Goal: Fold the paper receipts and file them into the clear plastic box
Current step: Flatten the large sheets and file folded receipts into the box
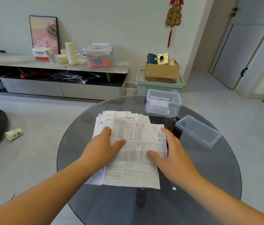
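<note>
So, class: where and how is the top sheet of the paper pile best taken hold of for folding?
Probably its right edge, coming from the right. The top sheet lies flat on the pile, so nothing stands up to grip from above; that edge lies free by the right hand, while the left hand rests on the sheet.

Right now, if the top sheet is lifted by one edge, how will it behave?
Probably floppy: the top sheet is thin, creased paper, so it should sag. Likely slides easily, since it lies on a loose paper stack.
</note>
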The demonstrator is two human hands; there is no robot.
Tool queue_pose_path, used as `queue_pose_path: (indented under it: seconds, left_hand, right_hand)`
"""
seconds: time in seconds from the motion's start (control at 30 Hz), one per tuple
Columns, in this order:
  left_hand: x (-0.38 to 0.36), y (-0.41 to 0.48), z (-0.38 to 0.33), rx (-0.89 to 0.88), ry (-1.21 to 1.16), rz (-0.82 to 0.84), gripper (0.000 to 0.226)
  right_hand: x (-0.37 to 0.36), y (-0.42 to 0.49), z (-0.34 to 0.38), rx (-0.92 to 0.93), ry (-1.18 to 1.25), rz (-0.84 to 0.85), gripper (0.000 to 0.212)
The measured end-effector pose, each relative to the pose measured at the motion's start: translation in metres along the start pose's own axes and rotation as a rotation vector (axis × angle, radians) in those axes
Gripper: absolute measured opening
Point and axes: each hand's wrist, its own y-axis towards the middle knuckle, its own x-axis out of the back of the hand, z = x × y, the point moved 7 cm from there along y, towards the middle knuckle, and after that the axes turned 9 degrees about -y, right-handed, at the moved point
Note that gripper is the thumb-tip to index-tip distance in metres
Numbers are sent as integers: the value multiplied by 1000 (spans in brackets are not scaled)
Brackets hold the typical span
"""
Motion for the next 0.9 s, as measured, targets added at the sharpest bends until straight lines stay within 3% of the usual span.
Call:
queue_pose_path:
  seconds: [0.17,0.23,0.37,0.6,0.9]
  left_hand:
    - [-11,-2,-4,-19,78,54,82]
    - [-15,-5,-5,-39,187,47,101]
    - [-24,-10,-11,-55,322,12,117]
    - [-22,-11,-4,-2,361,-12,118]
    - [-13,-11,-2,-3,404,146,80]
  right_hand:
    - [-8,-5,-1,62,-423,-7,48]
    - [-10,-9,8,183,-532,-27,44]
    - [-34,-19,24,397,-562,218,54]
    - [-35,-30,15,445,-674,341,75]
    - [-9,-34,-15,448,-726,344,68]
